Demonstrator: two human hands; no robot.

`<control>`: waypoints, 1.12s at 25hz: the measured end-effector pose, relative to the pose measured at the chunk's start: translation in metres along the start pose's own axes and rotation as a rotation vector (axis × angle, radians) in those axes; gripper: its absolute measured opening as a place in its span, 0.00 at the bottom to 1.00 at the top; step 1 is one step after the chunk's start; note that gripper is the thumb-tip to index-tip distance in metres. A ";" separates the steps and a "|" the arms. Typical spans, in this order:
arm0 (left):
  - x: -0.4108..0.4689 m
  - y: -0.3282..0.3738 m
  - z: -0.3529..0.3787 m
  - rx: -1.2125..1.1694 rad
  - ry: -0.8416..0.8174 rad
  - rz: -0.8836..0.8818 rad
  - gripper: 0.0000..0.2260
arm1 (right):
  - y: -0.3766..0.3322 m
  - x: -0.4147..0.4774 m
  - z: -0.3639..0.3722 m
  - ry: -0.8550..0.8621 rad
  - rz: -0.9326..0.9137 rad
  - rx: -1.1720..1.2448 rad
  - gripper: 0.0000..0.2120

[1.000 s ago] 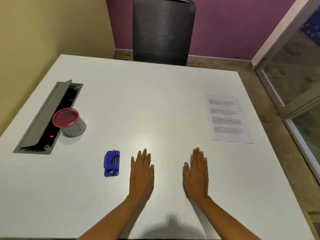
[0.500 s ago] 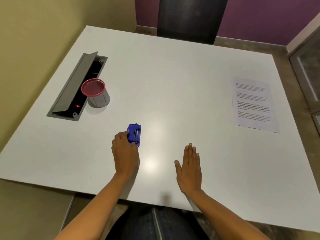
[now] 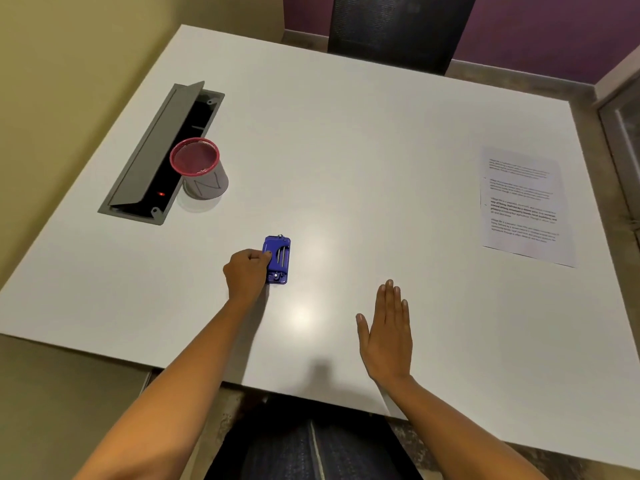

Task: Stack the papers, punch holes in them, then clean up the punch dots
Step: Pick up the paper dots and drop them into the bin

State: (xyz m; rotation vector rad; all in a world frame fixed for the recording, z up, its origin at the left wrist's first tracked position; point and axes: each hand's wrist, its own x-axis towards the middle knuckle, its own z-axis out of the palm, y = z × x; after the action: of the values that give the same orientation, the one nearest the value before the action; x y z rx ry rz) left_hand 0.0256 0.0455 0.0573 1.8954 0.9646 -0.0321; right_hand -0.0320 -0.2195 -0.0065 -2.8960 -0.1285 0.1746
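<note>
A small blue hole punch [image 3: 278, 259] lies on the white table [image 3: 363, 150], near the front middle. My left hand [image 3: 246, 271] is curled against its left side, fingers touching it. My right hand [image 3: 388, 332] lies flat and open on the table, to the right and nearer the front edge, holding nothing. A printed sheet of paper [image 3: 523, 206] lies flat at the table's right side, well away from both hands; I cannot tell whether it is one sheet or more.
A grey cup with a pink mesh rim [image 3: 201, 169] stands at the left, beside an open grey cable hatch [image 3: 156, 157] set into the table. A dark chair [image 3: 398, 26] stands at the far side. A yellow wall runs along the left.
My left hand moved from flat on the table to the blue hole punch and closed against it. The camera has tilted down and drawn back. My right hand stays flat.
</note>
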 end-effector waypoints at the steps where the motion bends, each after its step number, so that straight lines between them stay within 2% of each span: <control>1: 0.001 0.001 -0.001 0.010 -0.009 -0.007 0.09 | 0.000 0.000 0.000 0.000 -0.001 -0.003 0.32; 7: 0.000 -0.005 -0.031 0.033 -0.006 -0.017 0.07 | -0.001 0.000 -0.002 0.004 0.000 -0.010 0.32; 13: 0.013 -0.031 -0.107 0.211 0.153 -0.023 0.07 | -0.002 0.000 -0.003 0.003 -0.005 -0.023 0.32; 18: 0.031 -0.057 -0.156 0.256 0.276 -0.062 0.08 | -0.003 -0.001 -0.003 -0.004 -0.008 -0.012 0.32; 28: 0.051 -0.079 -0.156 0.241 0.287 -0.102 0.10 | -0.002 -0.001 -0.002 0.001 0.000 -0.007 0.32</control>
State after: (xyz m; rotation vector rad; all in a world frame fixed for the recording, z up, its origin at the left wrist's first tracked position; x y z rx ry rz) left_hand -0.0458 0.2131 0.0602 2.1067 1.3000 0.0678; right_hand -0.0332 -0.2177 -0.0037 -2.9028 -0.1298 0.1724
